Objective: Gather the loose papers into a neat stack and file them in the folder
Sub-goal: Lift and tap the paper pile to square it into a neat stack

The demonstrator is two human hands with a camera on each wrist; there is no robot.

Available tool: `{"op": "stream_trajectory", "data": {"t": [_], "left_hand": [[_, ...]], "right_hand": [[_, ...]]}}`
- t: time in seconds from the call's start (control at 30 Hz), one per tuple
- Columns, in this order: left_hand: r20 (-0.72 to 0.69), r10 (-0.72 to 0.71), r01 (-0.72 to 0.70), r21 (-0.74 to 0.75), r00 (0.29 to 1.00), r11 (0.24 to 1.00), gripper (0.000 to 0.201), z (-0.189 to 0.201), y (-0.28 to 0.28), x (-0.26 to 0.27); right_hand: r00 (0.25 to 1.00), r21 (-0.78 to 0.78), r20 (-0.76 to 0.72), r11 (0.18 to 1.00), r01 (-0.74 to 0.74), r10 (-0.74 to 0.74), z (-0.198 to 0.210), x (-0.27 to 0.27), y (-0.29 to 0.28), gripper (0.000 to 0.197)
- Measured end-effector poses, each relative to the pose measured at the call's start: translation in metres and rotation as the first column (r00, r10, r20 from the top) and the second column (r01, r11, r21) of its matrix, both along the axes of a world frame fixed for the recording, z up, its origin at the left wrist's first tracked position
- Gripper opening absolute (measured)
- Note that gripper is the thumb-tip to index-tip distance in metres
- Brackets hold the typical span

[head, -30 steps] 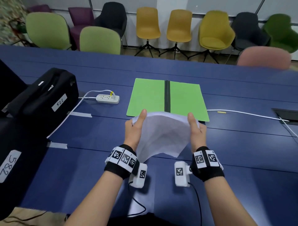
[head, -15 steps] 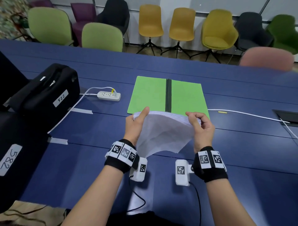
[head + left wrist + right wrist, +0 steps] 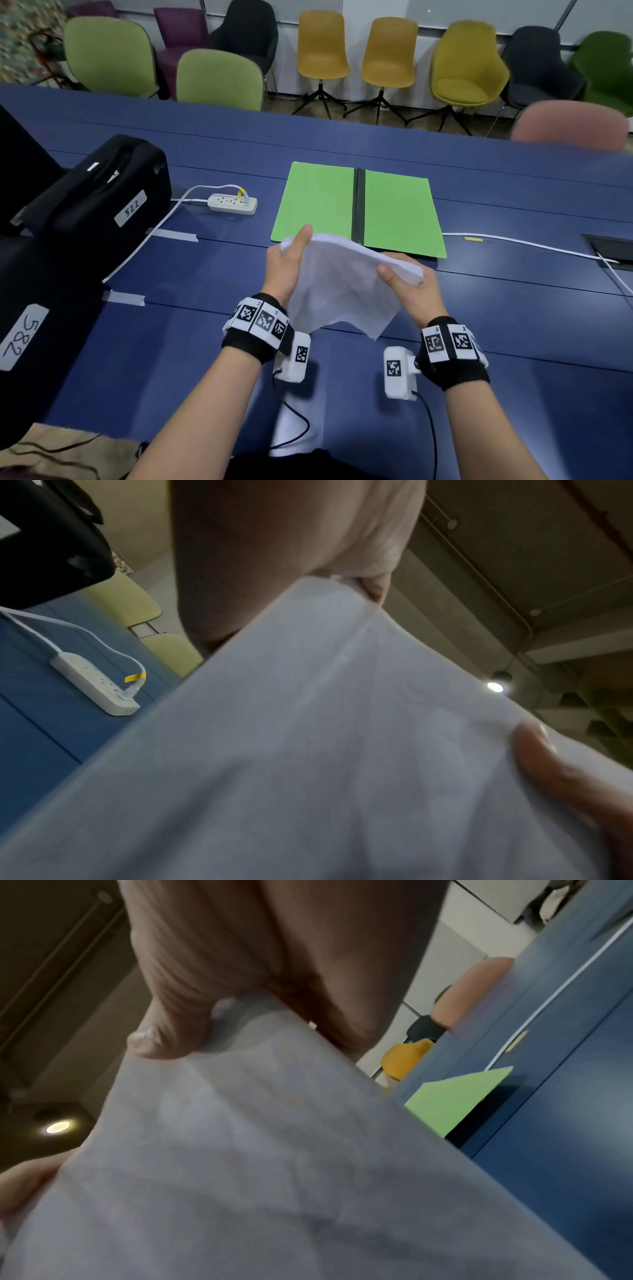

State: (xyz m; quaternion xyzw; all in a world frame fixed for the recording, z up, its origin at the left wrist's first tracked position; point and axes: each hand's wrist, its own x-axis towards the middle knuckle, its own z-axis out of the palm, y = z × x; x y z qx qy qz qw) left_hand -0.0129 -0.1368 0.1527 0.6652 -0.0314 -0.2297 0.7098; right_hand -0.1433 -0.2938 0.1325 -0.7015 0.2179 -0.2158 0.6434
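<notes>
You hold the paper stack [image 3: 346, 277] in the air just short of the open green folder's [image 3: 397, 212] near edge, above the blue bench [image 3: 513, 308]. Your left hand [image 3: 284, 265] pinches its left corner, thumb on top; your right hand [image 3: 412, 294] grips the right corner. The sheets sag and hang unevenly below, so if either pinch slackens, the lower sheets could likely slide out and scatter short of the folder.

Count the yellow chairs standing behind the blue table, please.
3: one left, one in the middle, and a rounder one right, all in the row by the wall. Others may be out of view.
</notes>
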Motion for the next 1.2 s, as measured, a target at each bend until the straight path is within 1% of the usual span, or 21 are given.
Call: {"op": "stream_trajectory", "data": {"t": [0.03, 0.1, 0.13, 0.2, 0.27, 0.33, 0.37, 0.43, 0.53, 0.6, 0.67, 0.73, 0.8, 0.87, 0.93, 1.0, 1.03, 1.07, 1.1, 1.13, 1.2], "left_hand": [[0.005, 0.006, -0.006, 0.002, 1.0, 1.0, 0.03, 0.0, 0.0, -0.001], [0.006, 0.02, -0.021, 0.008, 1.0, 1.0, 0.04, 0.001, -0.003, -0.002], [0.018, 0.035, -0.035, -0.006, 0.999, 0.999, 0.043, 0.003, -0.004, -0.002], [0.106, 0.045, -0.038, -0.069, 0.993, 0.997, 0.047, 0.011, -0.006, -0.006], [0.234, 0.002, 0.018, -0.083, 0.972, 0.996, 0.052, 0.022, -0.008, -0.011], [0.314, -0.038, 0.064, -0.072, 0.949, 0.995, 0.052, 0.028, -0.01, -0.017], [0.321, -0.051, 0.077, -0.066, 0.946, 0.995, 0.053, 0.025, -0.012, -0.019], [0.299, -0.06, 0.078, -0.049, 0.952, 0.996, 0.055, 0.013, -0.016, -0.021], [0.269, -0.056, 0.067, -0.03, 0.962, 0.997, 0.055, -0.003, -0.018, -0.022], [0.243, -0.083, 0.088, -0.009, 0.967, 0.996, 0.045, -0.007, -0.019, -0.022], [0.237, -0.104, 0.099, 0.031, 0.966, 0.995, 0.028, -0.008, -0.019, -0.021], [0.256, -0.098, 0.09, 0.043, 0.962, 0.995, 0.023, -0.008, -0.019, -0.019], [0.274, -0.067, 0.067, 0.008, 0.959, 0.998, 0.018, -0.007, -0.019, -0.016], [0.287, -0.069, 0.077, -0.015, 0.955, 0.997, 0.016, -0.006, -0.019, -0.017], [0.286, -0.083, 0.087, 0.0, 0.955, 0.996, 0.019, -0.012, -0.02, -0.02], [0.236, -0.096, 0.093, 0.023, 0.967, 0.995, 0.02, -0.021, -0.023, -0.024], [0.212, -0.1, 0.096, 0.029, 0.972, 0.995, 0.019, -0.025, -0.025, -0.026], [0.196, -0.101, 0.096, 0.035, 0.975, 0.995, 0.019, -0.027, -0.027, -0.026], [0.184, -0.104, 0.099, 0.037, 0.977, 0.994, 0.019, -0.029, -0.029, -0.026], [0.176, -0.108, 0.103, 0.035, 0.978, 0.994, 0.018, -0.029, -0.03, -0.024], [0.173, -0.112, 0.11, 0.023, 0.978, 0.994, 0.017, -0.028, -0.03, -0.021]], "right_hand": [[1.0, 0.022, -0.02, 1.0, 0.001, -0.001, 0.002, 0.003, 0.0, 0.014], [0.999, -0.008, -0.034, 1.0, 0.03, -0.031, 0.005, 0.009, 0.0, 0.019], [0.999, -0.036, -0.011, 0.998, 0.052, -0.053, 0.009, 0.011, 0.0, 0.021], [0.994, -0.064, 0.07, 0.994, 0.092, -0.087, 0.02, 0.013, -0.001, 0.026], [0.979, -0.028, 0.164, 0.991, 0.13, -0.123, 0.027, 0.01, -0.006, 0.03], [0.97, 0.023, 0.195, 0.989, 0.146, -0.147, 0.027, 0.004, -0.01, 0.029], [0.974, 0.037, 0.172, 0.989, 0.141, -0.146, 0.025, 0.001, -0.011, 0.026], [0.993, 0.07, 0.076, 0.994, 0.082, -0.088, 0.015, -0.004, -0.011, 0.018], [0.999, 0.118, -0.05, 0.993, 0.005, 0.0, 0.002, -0.009, -0.014, 0.015], [0.995, 0.089, -0.1, 0.996, 0.029, -0.02, 0.002, -0.006, -0.017, 0.011], [0.986, 0.02, -0.142, 0.995, 0.096, -0.092, 0.008, -0.002, -0.016, 0.017], [0.979, -0.035, -0.122, 0.987, 0.158, -0.161, 0.013, 0.0, -0.014, 0.027], [0.985, -0.066, -0.072, 0.986, 0.153, -0.157, 0.018, -0.002, -0.016, 0.03], [0.99, -0.049, -0.054, 0.991, 0.125, -0.128, 0.019, -0.006, -0.021, 0.028], [0.987, -0.032, -0.097, 0.991, 0.129, -0.131, 0.013, -0.007, -0.026, 0.024], [0.969, 0.048, -0.194, 0.986, 0.162, -0.15, -0.006, -0.007, -0.03, 0.007], [0.949, 0.097, -0.264, 0.975, 0.202, -0.171, -0.015, -0.007, -0.029, 0.028], [0.934, 0.129, -0.321, 0.969, 0.209, -0.158, -0.025, -0.007, -0.03, 0.043], [0.926, 0.145, -0.349, 0.968, 0.203, -0.142, -0.029, -0.005, -0.029, 0.045], [0.922, 0.134, -0.362, 0.971, 0.196, -0.136, -0.033, -0.004, -0.027, 0.042], [0.917, 0.136, -0.363, 0.964, 0.227, -0.165, -0.034, -0.003, -0.027, 0.04]]}}
